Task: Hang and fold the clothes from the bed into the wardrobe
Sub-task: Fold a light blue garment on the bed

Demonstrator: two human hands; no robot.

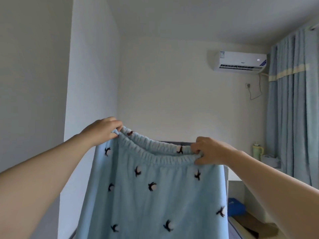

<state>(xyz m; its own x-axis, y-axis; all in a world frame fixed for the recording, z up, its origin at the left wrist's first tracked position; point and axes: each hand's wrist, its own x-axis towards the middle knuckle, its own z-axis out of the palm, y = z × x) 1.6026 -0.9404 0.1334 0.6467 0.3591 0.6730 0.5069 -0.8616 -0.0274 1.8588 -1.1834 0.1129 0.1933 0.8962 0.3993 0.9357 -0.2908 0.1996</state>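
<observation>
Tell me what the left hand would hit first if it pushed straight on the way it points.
Probably the bare white wall behind the blue garment; the left hand meets nothing nearer, though depth is unclear.

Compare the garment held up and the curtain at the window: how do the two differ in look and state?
The blue garment carries dark and white motifs; the curtain is plain with one pale band. The garment hangs from the left hand and right hand, each grip pinching its elastic waistband; the curtain hangs untouched. Both are light blue fabric.
</observation>
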